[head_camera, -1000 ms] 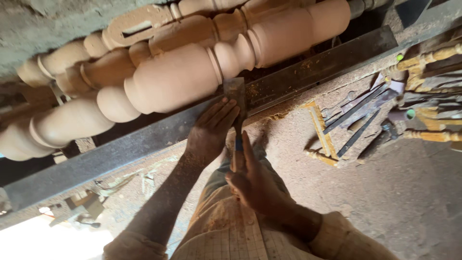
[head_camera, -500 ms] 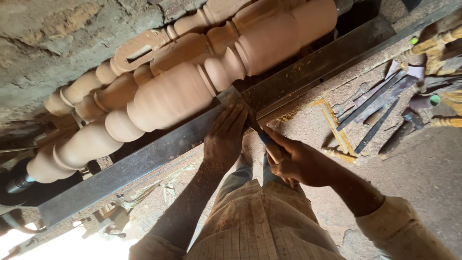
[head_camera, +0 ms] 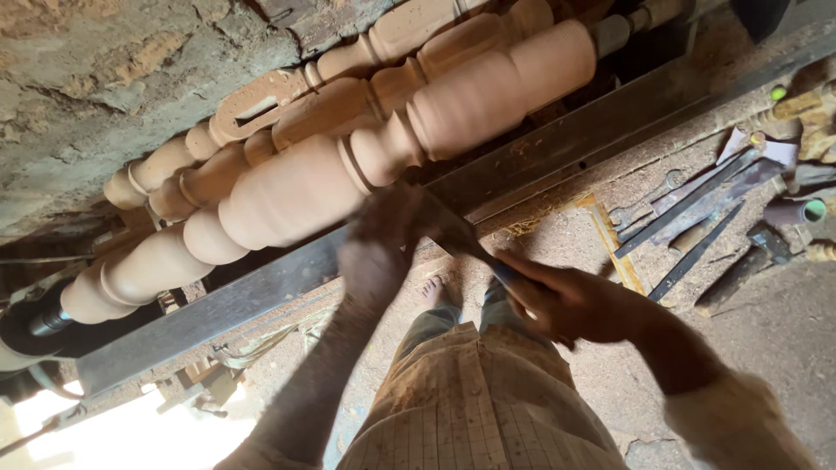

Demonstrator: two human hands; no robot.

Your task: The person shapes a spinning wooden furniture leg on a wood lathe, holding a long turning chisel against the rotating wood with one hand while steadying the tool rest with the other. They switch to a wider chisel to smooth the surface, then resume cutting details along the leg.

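A long turned wooden baluster (head_camera: 305, 187) lies on a lathe, with bulbs, rings and a cylindrical end. A flat metal chisel (head_camera: 457, 235) slants from the dark steel tool rest (head_camera: 261, 292) back toward me. My left hand (head_camera: 383, 239) presses on the blade's front end at the rest, just under a narrow ring of the baluster; it is blurred. My right hand (head_camera: 566, 300) grips the chisel's handle end, nearer my body. My checked shirt (head_camera: 475, 405) fills the lower middle.
More turned balusters (head_camera: 366, 52) lie behind the lathe against a rough stone wall (head_camera: 113, 78). Several chisels and metal tools (head_camera: 697, 226) are spread on the sawdust-covered ground at right. A yellow-framed tool (head_camera: 614, 239) lies near them. My bare foot (head_camera: 433, 287) shows below the rest.
The view has shifted, so the baluster sits further right and lower. My right hand has swung out to the right with the chisel handle. My left hand stays on the blade at the rest.
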